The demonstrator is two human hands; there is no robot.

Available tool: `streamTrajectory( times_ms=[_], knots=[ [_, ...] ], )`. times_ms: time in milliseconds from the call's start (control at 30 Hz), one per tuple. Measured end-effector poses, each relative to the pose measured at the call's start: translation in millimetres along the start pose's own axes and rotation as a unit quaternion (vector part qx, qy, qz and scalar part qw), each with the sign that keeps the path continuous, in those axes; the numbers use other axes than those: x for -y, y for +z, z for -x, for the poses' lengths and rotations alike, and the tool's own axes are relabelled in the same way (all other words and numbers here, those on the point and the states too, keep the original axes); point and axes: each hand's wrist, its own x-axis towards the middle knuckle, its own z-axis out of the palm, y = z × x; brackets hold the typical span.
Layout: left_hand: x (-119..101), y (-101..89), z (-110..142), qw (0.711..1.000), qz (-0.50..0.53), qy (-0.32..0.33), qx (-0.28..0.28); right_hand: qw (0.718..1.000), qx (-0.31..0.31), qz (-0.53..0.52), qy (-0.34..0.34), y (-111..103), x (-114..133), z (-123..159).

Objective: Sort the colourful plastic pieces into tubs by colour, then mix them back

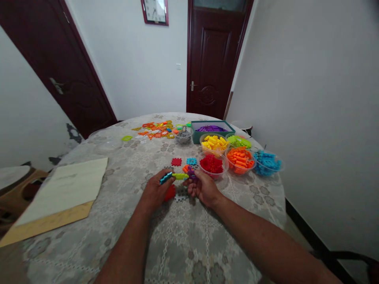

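Head view: my left grip [154, 193] pinches a blue piece [166, 178] and my right grip [206, 190] is closed around a purple piece [192, 173], with a lime piece [180, 176] spanning the gap between them, just above the worktop [177, 244]. I cannot tell whether the three are locked together. Holding them by the two ends seems meant to steady both sides and leave the middle in sight. Beneath my hands lie a red piece [169, 193] and a grey piece [181, 191]; just beyond, a red square [176, 161] and a blue square [192, 161] lie flat, probably to stay within easy reach.

Clear tubs stand beyond and to the right of my right hand, apparently sorted by colour: red pieces [211, 163], orange pieces [240, 157], blue pieces [267, 160], yellow pieces [215, 142], green pieces [239, 141] and grey pieces [183, 135]. Behind them, a dark green box [198, 138] holds purple pieces [211, 128].
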Motion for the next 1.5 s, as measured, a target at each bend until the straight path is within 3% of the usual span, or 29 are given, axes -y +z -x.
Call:
streamTrajectory(
  times_ms=[133,333,467,567,700,833,900,1000,1100,1200,1267,1333,1400,1500],
  knots=[
    [-5,-1.1,0,0.997,0.066,-0.026,-0.020,1.000,0.000,-0.011,-0.004,1,1,2],
    [5,-6.1,-4,0.993,0.053,-0.060,-0.085,1.000,-0.006,0.010,-0.010,3,5,6],
    [13,-6.8,-6,0.989,0.068,-0.086,-0.099,0.986,0.011,0.167,-0.020,5,17,16],
    [16,-5.6,-8,0.983,0.099,-0.095,-0.124,0.946,0.023,0.321,-0.028,6,29,26],
    [14,-4.3,-9,0.958,0.209,-0.115,-0.160,0.898,0.050,0.434,-0.056,9,50,41],
    [10,-8.6,-11,0.920,0.323,-0.142,-0.173,0.810,0.103,0.570,-0.094,17,80,55],
    [8,-12.5,-13,0.903,0.362,-0.149,-0.177,0.771,0.125,0.615,-0.105,19,97,54],
    [6,-17.4,-14,0.885,0.402,-0.154,-0.178,0.751,0.129,0.637,-0.114,17,125,35],
    [4,-18.7,-14,0.878,0.420,-0.157,-0.170,0.767,0.070,0.629,-0.105,11,158,-5],
    [3,-17.3,-12,0.880,0.418,-0.168,-0.148,0.789,-0.081,0.592,-0.143,4,190,-53],
    [4,-15.8,-11,0.884,0.412,-0.178,-0.133,0.782,-0.180,0.567,-0.188,-1,205,-78],
    [5,-14.3,-10,0.884,0.412,-0.185,-0.119,0.770,-0.237,0.554,-0.212,-4,211,-92],
    [6,-12.7,-10,0.883,0.419,-0.188,-0.101,0.767,-0.245,0.550,-0.220,-4,205,-94],
    [8,-9.8,-9,0.879,0.431,-0.182,-0.088,0.783,-0.177,0.549,-0.231,5,173,-77]
  ],
)
